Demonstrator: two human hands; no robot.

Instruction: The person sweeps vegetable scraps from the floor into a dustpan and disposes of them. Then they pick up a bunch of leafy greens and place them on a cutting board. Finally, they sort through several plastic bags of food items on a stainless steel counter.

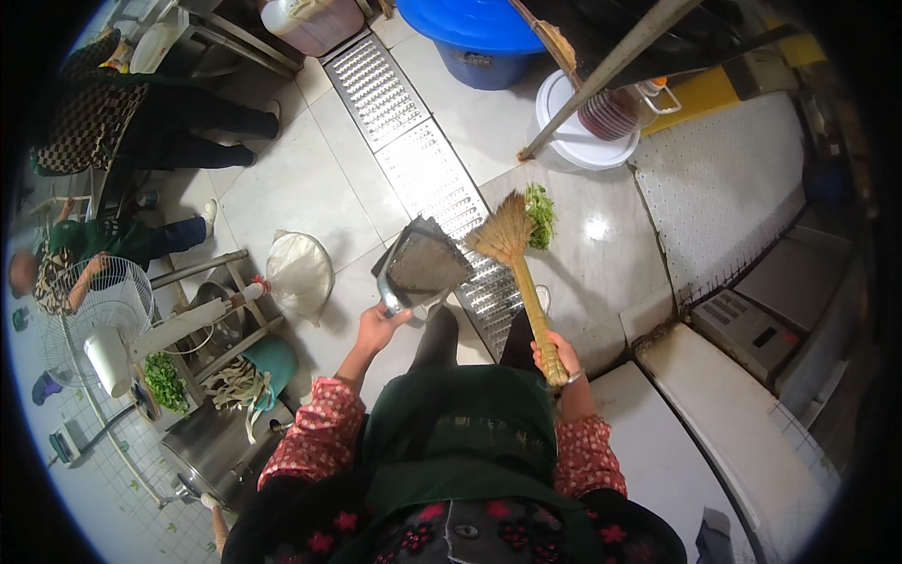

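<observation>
My left hand (378, 328) is closed around the rim of a worn metal dustpan (426, 264), its dark, dirty inside facing up. In my right hand (555, 358) is the bound straw handle of a short hand broom (525, 289). The broom's frayed bristles fan out over the edge of the metal drain grate (426, 169). Against the bristles' right side lies a small heap of green leafy vegetable scraps (541, 217) on the tiled floor. A gap separates the dustpan from the bristles.
A blue lidded tub (479, 60) and a white lidded bucket (585, 141) bearing a jug stand ahead. At left are a white sack (299, 271), a fan (99, 321), a steel pot (218, 444) and two people (169, 236). A slanting pole (599, 77) rises ahead.
</observation>
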